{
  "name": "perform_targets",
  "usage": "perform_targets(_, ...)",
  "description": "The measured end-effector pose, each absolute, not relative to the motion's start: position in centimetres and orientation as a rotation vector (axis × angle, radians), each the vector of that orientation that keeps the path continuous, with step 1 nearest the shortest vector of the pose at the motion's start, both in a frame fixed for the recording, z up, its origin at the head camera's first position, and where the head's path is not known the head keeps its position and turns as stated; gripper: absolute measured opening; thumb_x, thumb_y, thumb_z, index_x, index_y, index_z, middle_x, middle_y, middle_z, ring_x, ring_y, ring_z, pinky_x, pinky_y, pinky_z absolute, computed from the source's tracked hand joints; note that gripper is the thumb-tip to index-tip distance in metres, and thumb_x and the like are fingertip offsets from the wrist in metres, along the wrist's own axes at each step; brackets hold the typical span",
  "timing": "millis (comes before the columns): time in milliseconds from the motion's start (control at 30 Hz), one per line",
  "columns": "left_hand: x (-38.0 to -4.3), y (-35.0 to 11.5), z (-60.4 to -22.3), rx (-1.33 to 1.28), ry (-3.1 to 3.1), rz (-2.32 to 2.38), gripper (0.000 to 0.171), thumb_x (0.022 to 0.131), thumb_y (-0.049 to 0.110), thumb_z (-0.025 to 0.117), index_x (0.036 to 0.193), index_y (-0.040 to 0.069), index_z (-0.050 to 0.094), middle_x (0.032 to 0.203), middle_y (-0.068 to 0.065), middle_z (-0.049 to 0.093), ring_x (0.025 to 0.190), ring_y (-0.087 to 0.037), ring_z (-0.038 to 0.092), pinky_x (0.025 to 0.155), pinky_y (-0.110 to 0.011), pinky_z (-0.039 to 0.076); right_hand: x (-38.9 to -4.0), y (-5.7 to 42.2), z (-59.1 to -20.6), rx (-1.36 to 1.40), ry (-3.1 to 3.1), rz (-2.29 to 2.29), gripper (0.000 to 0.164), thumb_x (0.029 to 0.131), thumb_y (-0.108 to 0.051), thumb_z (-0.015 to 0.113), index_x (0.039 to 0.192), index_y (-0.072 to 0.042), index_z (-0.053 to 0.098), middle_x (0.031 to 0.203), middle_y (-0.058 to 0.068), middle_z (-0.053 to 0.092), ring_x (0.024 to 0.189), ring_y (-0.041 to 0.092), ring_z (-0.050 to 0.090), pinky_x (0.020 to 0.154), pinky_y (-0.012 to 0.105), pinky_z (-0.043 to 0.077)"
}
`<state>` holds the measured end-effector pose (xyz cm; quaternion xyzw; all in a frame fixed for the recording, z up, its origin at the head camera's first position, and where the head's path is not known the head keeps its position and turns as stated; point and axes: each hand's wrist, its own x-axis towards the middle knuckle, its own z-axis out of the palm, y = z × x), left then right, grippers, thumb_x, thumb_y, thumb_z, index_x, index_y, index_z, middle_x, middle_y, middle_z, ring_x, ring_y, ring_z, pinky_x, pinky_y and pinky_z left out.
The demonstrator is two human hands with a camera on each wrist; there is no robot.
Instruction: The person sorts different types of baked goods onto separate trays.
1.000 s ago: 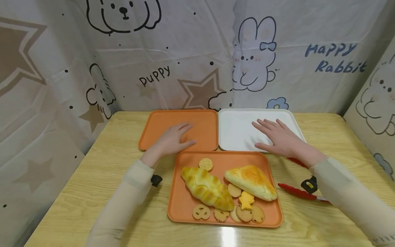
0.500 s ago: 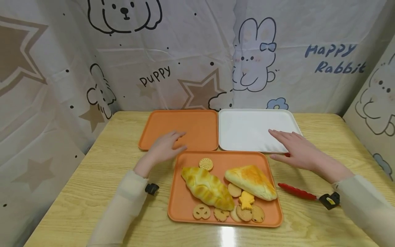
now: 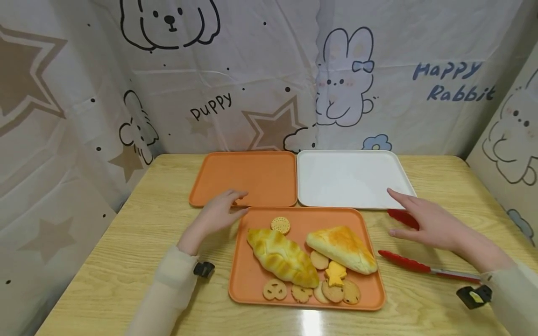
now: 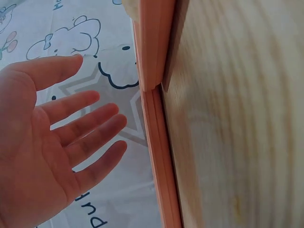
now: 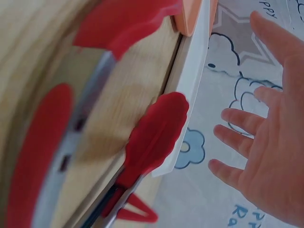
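My left hand [image 3: 214,216] hovers by the left edge of the front orange tray [image 3: 302,302], fingers relaxed and holding nothing; its open palm shows in the left wrist view. Over red-tipped tongs [image 3: 407,262] on the right, my right hand [image 3: 437,224] hangs with fingers spread and grips nothing. In the right wrist view the tongs' red head [image 5: 159,128] lies apart from the fingers. On the front tray lie a croissant-shaped bread [image 3: 283,259], a triangular bread [image 3: 342,247], a round dotted cracker [image 3: 280,225], a pretzel-shaped cookie [image 3: 275,290], a yellow fish-shaped cookie [image 3: 336,273] and several other cookies.
Behind the front tray, a second orange tray [image 3: 252,175] and a white tray [image 3: 350,175] stand side by side on the wooden table [image 3: 126,242]. A printed cloth [image 3: 269,70] closes off the back and sides.
Both hands have drawn back from above the rear trays. The left has moved left and nearer; the right has moved right and nearer, to above the tongs. The food has stayed put.
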<state>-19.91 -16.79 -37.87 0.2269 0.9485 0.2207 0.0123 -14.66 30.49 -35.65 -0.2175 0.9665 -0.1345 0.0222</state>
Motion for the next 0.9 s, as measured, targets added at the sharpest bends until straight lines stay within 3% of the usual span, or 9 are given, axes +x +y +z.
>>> perform_targets(267, -19.1, -17.5, -38.2, 0.735, 2.836, 0.804, 0.047, 0.09, 0.03, 0.056, 0.131, 0.008, 0.048, 0.122, -0.008, 0.051, 0.095, -0.023, 0.056, 0.077, -0.037, 0.05, -13.2, 32.3, -36.3, -0.543, 2.945, -0.487, 0.103, 0.07, -0.056, 0.069, 0.148, -0.021, 0.012, 0.141, 0.023, 0.032, 0.122, 0.045, 0.035, 0.091, 0.064, 0.033)
perform_targets(533, -18.5, -18.1, -38.8, 0.687, 2.72, 0.86, 0.052, 0.087, 0.027, 0.061, 0.132, 0.005, 0.046, 0.112, -0.011, 0.054, 0.09, -0.02, 0.056, 0.075, -0.034, 0.049, -12.0, 34.2, -37.2, -0.405, 2.882, -0.465, 0.12, 0.062, -0.063, 0.071, 0.147, -0.008, 0.006, 0.138, 0.031, 0.03, 0.12, 0.049, 0.034, 0.088, 0.065, 0.034)
perform_targets(700, -18.2, -18.3, -38.8, 0.667, 2.68, 0.829, 0.059, 0.086, 0.027, 0.063, 0.134, 0.002, 0.042, 0.111, -0.012, 0.056, 0.093, -0.021, 0.056, 0.078, -0.036, 0.048, -11.4, 35.8, -38.2, -0.331, 2.77, -0.554, 0.127, 0.063, -0.051, 0.076, 0.145, 0.0, -0.006, 0.137, 0.038, 0.023, 0.119, 0.055, 0.028, 0.088, 0.067, 0.031)
perform_targets(900, -18.1, -18.4, -39.1, 0.724, 2.61, 0.818, 0.068, 0.081, 0.028, 0.067, 0.135, -0.004, 0.038, 0.109, -0.014, 0.05, 0.088, -0.02, 0.049, 0.075, -0.031, 0.044, -10.5, 37.5, -39.3, -0.319, 2.709, -0.662, 0.131, 0.058, -0.039, 0.082, 0.143, 0.004, -0.008, 0.137, 0.04, 0.014, 0.12, 0.058, 0.02, 0.088, 0.068, 0.025)
